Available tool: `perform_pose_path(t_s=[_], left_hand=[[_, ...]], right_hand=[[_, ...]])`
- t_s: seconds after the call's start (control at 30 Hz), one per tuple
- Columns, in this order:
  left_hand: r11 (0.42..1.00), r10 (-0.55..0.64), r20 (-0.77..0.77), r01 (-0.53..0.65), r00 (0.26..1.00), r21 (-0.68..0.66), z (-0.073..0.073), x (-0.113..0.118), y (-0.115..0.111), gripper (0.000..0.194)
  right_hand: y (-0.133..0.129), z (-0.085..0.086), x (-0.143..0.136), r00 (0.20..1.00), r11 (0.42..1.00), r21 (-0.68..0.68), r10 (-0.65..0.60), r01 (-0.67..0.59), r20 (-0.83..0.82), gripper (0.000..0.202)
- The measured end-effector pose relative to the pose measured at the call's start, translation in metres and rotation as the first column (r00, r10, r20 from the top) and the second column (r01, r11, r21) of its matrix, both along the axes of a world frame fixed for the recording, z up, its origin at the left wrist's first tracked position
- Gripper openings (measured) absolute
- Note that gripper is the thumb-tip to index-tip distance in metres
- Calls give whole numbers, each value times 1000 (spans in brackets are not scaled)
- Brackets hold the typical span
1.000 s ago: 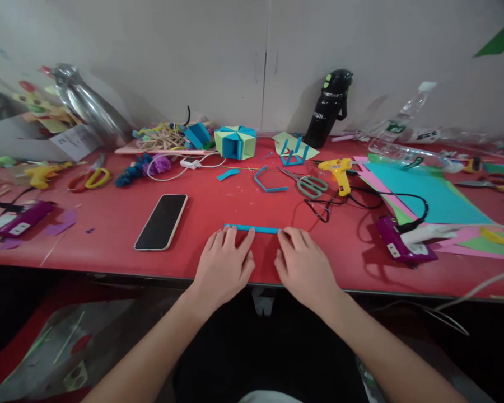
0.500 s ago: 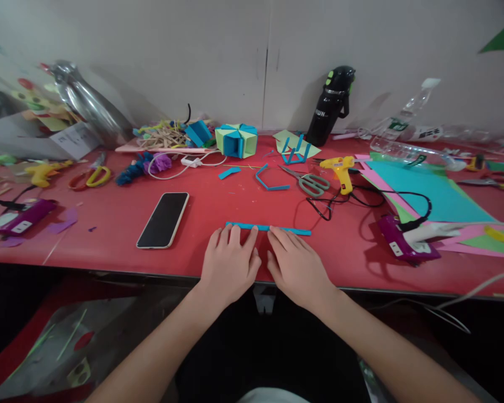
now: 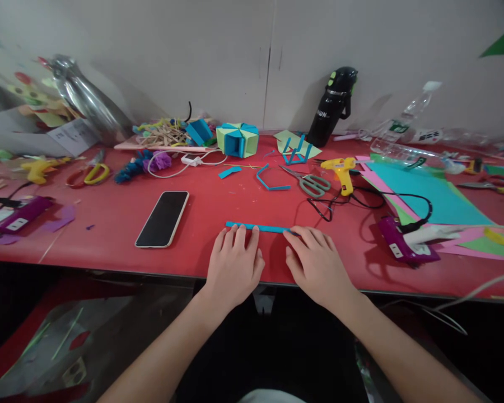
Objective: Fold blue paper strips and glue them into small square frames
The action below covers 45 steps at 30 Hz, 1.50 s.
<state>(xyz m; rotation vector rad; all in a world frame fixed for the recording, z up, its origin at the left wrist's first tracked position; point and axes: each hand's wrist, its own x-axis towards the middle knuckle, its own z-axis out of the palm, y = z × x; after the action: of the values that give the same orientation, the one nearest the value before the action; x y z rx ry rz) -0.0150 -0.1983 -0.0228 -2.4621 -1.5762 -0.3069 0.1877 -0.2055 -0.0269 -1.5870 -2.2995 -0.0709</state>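
Note:
A narrow folded strip of blue paper lies flat on the red table, near its front edge. The fingertips of my left hand press on the strip's left half, fingers stretched out. My right hand rests at the strip's right end, its index fingertip touching the paper and its other fingers covering the tip. Neither hand grips anything. Beyond the strip are a bent blue paper strip and a small blue paper piece.
A phone lies to the left. Scissors and a yellow glue gun with a black cord are at the right, near coloured paper sheets and a purple power strip. A blue-and-green paper box and black bottle stand behind.
My right hand has slid to the right along the blue strip, toward its right end. My left hand stays on the strip's left half.

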Motion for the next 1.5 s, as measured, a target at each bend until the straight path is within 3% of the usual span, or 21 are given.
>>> perform_pose_path(t_s=[0.33, 0.8, 1.23, 1.5], left_hand=[[999, 11, -3, -11, 1000, -39, 3, 0, -1, 52], [999, -8, 52, 10, 999, -30, 0, -2, 2, 50], [997, -12, 83, 18, 996, -78, -2, -12, 6, 51], [996, -19, 101, 27, 995, -87, -2, -16, 5, 50]], right_hand=[[5, -7, -27, 998, 999, -31, -10, 12, 57, 49], [-13, -15, 28, 981, 982, 34, -185, 183, 61, 44], [-15, -25, 40, 967, 963, 103, -253, 251, 10, 43], [-11, -26, 43, 974, 966, 187, -147, 179, -174, 33]])
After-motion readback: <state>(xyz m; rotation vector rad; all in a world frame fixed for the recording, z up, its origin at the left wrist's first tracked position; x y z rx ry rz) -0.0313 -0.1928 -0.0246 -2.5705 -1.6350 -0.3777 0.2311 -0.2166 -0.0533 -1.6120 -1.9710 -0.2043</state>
